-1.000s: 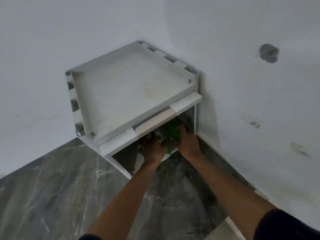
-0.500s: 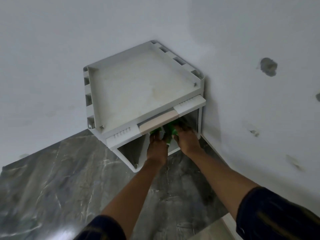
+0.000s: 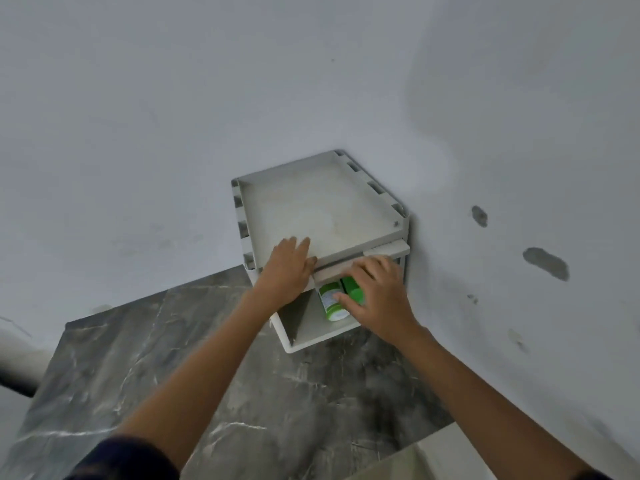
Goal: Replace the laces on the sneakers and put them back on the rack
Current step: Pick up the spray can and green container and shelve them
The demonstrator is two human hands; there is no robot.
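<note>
A white plastic rack [image 3: 322,206] stands in the wall corner on the dark marble floor. Its flat top tray holds nothing. My left hand [image 3: 287,266] rests flat on the tray's front left edge with its fingers straight. In the lower shelf opening sit a green-and-white sneaker [image 3: 330,301] and a second green one [image 3: 353,289] beside it, mostly hidden under the tray. My right hand [image 3: 375,294] lies over the opening, thumb touching the left sneaker, fingers reaching onto the beige front strip [image 3: 332,271].
White walls [image 3: 138,133] meet behind the rack, with dark stains on the right wall [image 3: 545,263]. Grey marble floor [image 3: 207,358] spreads in front. A pale tile strip [image 3: 433,459] lies at the lower right, and a dark object [image 3: 14,379] at the far left edge.
Both hands have come out of the lower shelf. The left hand rose onto the top tray; the right moved to the opening's front. The camera pulled back and up.
</note>
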